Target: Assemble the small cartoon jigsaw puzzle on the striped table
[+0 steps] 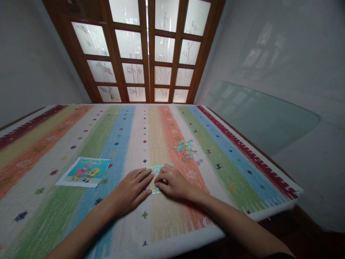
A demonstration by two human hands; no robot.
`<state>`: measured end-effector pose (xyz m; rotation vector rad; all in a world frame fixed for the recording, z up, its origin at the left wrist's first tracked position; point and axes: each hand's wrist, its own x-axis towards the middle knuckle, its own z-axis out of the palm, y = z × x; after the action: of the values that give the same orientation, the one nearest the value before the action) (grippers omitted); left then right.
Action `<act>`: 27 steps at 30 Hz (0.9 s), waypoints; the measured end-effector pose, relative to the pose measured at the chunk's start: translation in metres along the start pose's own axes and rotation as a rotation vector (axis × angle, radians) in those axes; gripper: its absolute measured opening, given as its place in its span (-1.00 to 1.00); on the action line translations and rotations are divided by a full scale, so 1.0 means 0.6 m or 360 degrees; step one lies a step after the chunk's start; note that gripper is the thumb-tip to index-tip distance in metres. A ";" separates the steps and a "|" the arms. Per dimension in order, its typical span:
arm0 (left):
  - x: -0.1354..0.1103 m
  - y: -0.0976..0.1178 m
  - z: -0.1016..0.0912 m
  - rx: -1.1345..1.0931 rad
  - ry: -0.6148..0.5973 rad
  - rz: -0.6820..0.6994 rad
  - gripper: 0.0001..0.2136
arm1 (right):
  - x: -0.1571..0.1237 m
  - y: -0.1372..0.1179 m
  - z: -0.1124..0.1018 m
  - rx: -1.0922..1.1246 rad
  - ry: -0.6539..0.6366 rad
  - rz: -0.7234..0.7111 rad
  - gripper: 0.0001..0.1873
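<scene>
A small partly joined jigsaw patch lies on the striped cloth near the table's front. My left hand rests flat on its left side, fingers stretched out and together. Curled over its right side is my right hand, fingertips pressing on the pieces. Most of the patch is hidden under both hands. A heap of loose puzzle pieces lies a little beyond my right hand, with a few stray pieces beside it. A cartoon reference picture lies flat to the left of my left hand.
The striped, multicoloured tablecloth covers the table; its right edge and front edge are close. A glass-topped surface stands to the right. A wooden door with frosted panes is behind the table.
</scene>
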<state>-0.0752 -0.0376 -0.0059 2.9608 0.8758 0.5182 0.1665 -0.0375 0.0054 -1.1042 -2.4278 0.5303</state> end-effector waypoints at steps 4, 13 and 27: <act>-0.001 0.000 -0.001 -0.0002 0.0007 -0.0016 -0.58 | -0.001 0.000 0.002 -0.0008 0.0008 -0.0018 -0.88; -0.003 0.002 0.001 0.0013 -0.0016 -0.0023 -0.57 | 0.006 0.029 -0.039 0.0153 0.0112 0.0138 -0.85; -0.003 0.001 0.000 0.0050 -0.0057 0.0011 -0.56 | -0.022 0.136 -0.146 -0.0816 0.0061 0.1048 -0.78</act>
<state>-0.0760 -0.0392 -0.0062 2.9922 0.8790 0.4546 0.2696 0.0171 0.0351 -2.1275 -2.1785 0.0502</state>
